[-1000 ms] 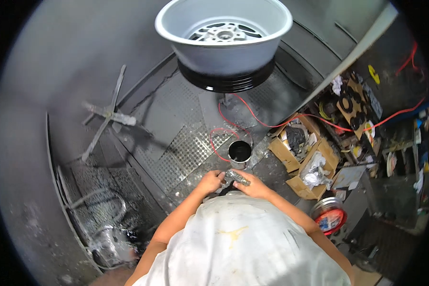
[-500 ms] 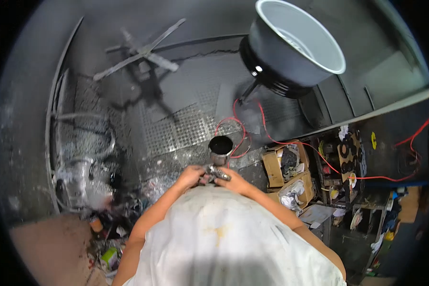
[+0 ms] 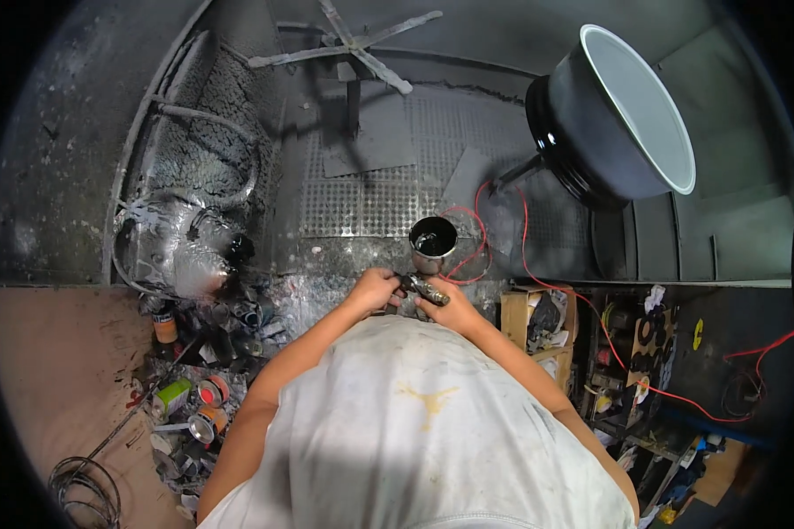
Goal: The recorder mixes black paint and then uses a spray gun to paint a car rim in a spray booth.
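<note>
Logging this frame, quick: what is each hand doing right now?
Left hand: closed on the spray gun, beside its open metal cup.
Right hand: closed on the same spray gun from the other side.

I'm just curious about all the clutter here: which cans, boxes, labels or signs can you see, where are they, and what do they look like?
Orange-banded can: floor at left, upright cylinder.
Green can: floor lower left, lying down.
Cardboard box: right of the hands, open, brown, stuffed with bits.
Yellow round sticker: far right, on dark shelving.
No screens in view.

Head-worn fisheye, steeply downward, close
</note>
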Demonstrator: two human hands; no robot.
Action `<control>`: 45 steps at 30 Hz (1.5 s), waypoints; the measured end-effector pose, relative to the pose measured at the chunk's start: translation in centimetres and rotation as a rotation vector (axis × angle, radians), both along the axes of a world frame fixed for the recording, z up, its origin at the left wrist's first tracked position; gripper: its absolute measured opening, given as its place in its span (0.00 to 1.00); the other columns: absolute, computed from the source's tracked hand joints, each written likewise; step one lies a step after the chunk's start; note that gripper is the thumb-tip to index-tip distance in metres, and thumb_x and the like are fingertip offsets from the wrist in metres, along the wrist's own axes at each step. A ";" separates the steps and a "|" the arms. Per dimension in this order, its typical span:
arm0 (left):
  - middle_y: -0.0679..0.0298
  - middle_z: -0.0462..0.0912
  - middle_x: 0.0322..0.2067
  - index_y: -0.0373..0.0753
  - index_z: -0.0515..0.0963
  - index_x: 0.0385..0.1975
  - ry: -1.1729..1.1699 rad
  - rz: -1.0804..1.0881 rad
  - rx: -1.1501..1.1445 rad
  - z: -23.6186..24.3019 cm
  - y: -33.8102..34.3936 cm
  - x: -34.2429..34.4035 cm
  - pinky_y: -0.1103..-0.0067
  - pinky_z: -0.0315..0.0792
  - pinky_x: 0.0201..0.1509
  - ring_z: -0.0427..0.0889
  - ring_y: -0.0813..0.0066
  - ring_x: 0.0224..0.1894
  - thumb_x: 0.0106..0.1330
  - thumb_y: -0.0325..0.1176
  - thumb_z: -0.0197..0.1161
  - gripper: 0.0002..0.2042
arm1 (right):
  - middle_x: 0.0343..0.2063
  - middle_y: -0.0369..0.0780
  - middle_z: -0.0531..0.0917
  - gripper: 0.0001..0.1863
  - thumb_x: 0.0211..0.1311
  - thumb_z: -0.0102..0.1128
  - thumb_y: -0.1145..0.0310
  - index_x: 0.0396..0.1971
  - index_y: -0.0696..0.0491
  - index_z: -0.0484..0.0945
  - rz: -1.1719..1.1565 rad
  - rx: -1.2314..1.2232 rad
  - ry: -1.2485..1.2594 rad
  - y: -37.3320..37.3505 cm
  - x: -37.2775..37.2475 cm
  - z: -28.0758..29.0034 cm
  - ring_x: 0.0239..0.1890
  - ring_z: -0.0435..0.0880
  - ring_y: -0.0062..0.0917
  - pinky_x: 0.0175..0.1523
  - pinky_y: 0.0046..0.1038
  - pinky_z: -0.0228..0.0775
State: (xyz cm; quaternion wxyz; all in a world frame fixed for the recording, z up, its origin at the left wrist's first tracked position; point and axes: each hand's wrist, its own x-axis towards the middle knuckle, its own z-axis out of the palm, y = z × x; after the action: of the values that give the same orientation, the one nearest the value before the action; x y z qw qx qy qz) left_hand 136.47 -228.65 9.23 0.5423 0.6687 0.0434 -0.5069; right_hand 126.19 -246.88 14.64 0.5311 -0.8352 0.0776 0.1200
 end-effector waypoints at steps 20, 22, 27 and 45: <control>0.56 0.86 0.33 0.26 0.77 0.46 0.070 -0.155 -0.042 -0.6 -4.7 -0.8 0.78 0.79 0.30 0.85 0.72 0.28 0.75 0.33 0.53 0.14 | 0.44 0.47 0.86 0.19 0.63 0.65 0.66 0.51 0.58 0.79 -0.156 0.149 -0.130 -3.9 -4.4 -1.6 0.47 0.86 0.35 0.52 0.34 0.76; 0.56 0.86 0.33 0.26 0.77 0.45 0.040 -0.197 -0.029 -1.0 -5.4 -1.2 0.78 0.78 0.30 0.84 0.73 0.27 0.75 0.34 0.53 0.14 | 0.42 0.45 0.87 0.17 0.64 0.64 0.67 0.50 0.58 0.78 -0.164 0.161 -0.131 -4.5 -5.2 -1.8 0.46 0.86 0.34 0.51 0.35 0.76; 0.57 0.86 0.33 0.27 0.78 0.45 0.020 -0.249 0.012 -0.8 -5.9 -1.5 0.79 0.77 0.28 0.83 0.74 0.26 0.76 0.35 0.53 0.14 | 0.39 0.42 0.88 0.16 0.64 0.61 0.72 0.51 0.58 0.78 -0.200 0.193 -0.123 -4.1 -6.7 -1.7 0.45 0.87 0.31 0.51 0.33 0.77; 0.63 0.85 0.33 0.35 0.77 0.44 0.126 -0.255 -0.030 -1.1 -3.6 0.7 0.78 0.78 0.33 0.82 0.75 0.30 0.76 0.35 0.55 0.10 | 0.48 0.41 0.85 0.17 0.67 0.60 0.74 0.54 0.57 0.76 -0.143 0.406 -0.119 -2.0 -5.6 -4.1 0.53 0.83 0.29 0.57 0.31 0.74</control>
State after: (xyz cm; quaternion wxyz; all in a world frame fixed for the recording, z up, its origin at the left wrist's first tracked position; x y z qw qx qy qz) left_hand 137.21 -232.23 8.12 0.4795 0.6274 -0.0153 -0.6133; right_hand 120.57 -248.85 10.50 0.6992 -0.7090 0.0796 0.0456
